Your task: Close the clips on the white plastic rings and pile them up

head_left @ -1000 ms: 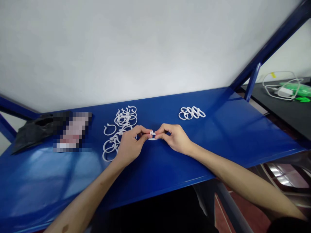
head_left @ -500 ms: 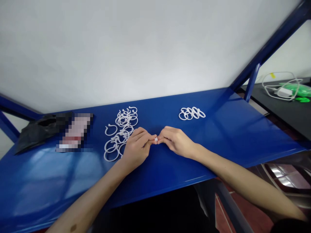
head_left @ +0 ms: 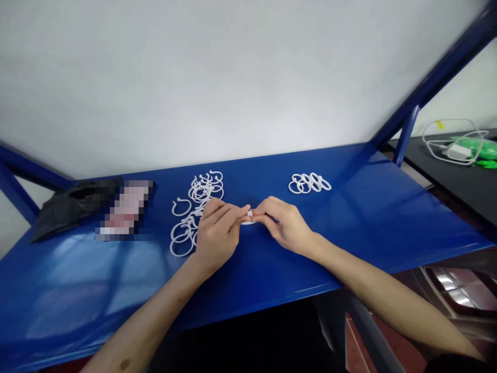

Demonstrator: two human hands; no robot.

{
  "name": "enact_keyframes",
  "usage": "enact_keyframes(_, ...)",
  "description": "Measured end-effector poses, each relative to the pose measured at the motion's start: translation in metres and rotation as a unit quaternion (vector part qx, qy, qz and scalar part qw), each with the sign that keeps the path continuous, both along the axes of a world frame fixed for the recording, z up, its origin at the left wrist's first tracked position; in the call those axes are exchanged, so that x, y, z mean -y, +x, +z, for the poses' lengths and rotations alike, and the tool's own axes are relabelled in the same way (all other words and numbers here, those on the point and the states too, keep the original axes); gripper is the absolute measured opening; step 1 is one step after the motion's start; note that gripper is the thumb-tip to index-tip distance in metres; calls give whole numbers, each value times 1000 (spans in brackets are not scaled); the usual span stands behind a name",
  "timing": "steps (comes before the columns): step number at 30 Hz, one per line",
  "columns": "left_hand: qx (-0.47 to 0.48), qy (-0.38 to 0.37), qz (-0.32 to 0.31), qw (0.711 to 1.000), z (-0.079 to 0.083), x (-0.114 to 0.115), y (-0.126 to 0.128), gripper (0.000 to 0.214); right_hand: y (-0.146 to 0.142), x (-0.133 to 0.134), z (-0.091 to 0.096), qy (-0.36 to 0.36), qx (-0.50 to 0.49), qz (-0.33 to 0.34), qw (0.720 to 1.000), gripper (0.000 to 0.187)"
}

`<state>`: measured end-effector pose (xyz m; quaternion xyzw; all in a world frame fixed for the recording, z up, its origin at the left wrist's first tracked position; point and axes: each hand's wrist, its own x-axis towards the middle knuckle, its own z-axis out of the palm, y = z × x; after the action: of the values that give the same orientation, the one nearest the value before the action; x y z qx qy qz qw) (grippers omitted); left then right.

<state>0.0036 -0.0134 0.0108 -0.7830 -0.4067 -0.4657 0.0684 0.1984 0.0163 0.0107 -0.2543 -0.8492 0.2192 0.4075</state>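
Between the fingertips of both hands is a white plastic ring, mostly hidden; its end pieces show at the pinch. My left hand grips it from the left, thumb and index finger pressed together. From the right, my right hand pinches the same ring. Beside and partly behind my left hand lies a loose heap of white rings with open ends, one of them a little apart. Several white rings, which look closed, overlap in a row at the back right.
The blue table meets a pale wall behind. A black plastic bag and a blurred-out flat item lie on the left. Blue frame bars rise at the right, beside a dark surface with a white cable and green plastic.
Both hands keep their pinch on the ring but have tilted slightly, so more of its lower curve now shows below the fingers. The view has shifted a little.
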Motion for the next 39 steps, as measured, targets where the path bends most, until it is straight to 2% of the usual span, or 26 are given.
enact_keyframes(4, 11, -13, 9, 1000, 3, 2, 5, 18, 1, 0, 0, 21, 17, -20, 999, 15)
enact_keyframes(10, -2, -21, -10, 1000, -11, 5, 9, 19, 8, 3, 0, 82, 99, -5, 992, 25)
enact_keyframes(14, -27, -27, -15, 999, -14, 3, 6, 18, 7, 3, -4, 106, 144, -5, 984, 30)
enact_keyframes(17, -53, -70, -21, 996, -15, -2, 5, 17, 4, -4, -8, 112, 140, -18, 984, 29)
enact_keyframes(19, -90, -104, -13, 990, -15, -5, 5, 27, 8, -15, -7, 112, 123, -19, 986, 23)
enact_keyframes(21, -136, -126, 14, 983, -15, -8, 3, 41, 22, -33, -1, 108, 105, -32, 988, 16)
enact_keyframes(22, -157, -136, 34, 978, -14, -9, 0, 44, 34, -43, 3, 107, 102, -60, 987, 13)
enact_keyframes(26, -223, -194, 126, 947, -4, -14, -22, 37, 105, -81, 11, 95, 53, -253, 961, 6)
enact_keyframes(28, -257, -232, 155, 925, 3, -18, -36, 40, 140, -94, 6, 69, 56, -306, 948, 9)
enact_keyframes(32, -298, -286, 140, 900, 9, -22, -57, 44, 182, -103, -11, -26, 93, -318, 943, 20)
enact_keyframes(36, -309, -303, 107, 895, 4, -24, -65, 45, 189, -102, -16, -124, 144, -273, 943, 26)
enact_keyframes(39, -306, -294, 100, 900, -1, -26, -67, 41, 189, -100, -14, -142, 153, -278, 938, 23)
